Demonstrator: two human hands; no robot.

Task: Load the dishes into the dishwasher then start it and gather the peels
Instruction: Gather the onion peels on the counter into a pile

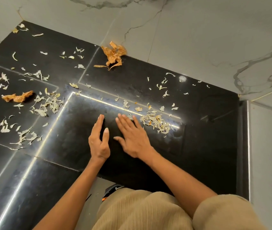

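The peels (155,122) lie scattered over a black polished countertop (198,146). The densest small heap, pale with a few orange shreds, sits at about two o'clock from the right hand (134,139), just off its fingertips (120,117). A second pale pile (49,103) lies at ten o'clock from the left hand (98,143), well apart from it, and more loose flakes (24,135) are spread at nine o'clock toward the counter's left edge. Two crumpled orange skins stand out: one (113,54) at twelve o'clock, at the back edge where the counter meets the wall, the other (17,97) far out at ten o'clock. No writing, brand or label can be read anywhere.

Both hands hold nothing. The right hand is spread flat, palm down, fingers straight and slightly blurred, low over or on the counter; whether it touches the surface cannot be told. The left hand stands on its edge, fingers straight and held together, thumb apart, palm facing the right hand across a narrow gap of bare counter.

Behind the counter rises a pale marble-veined wall (198,39). At six o'clock, the person's beige ribbed clothing (148,211) fills the bottom.
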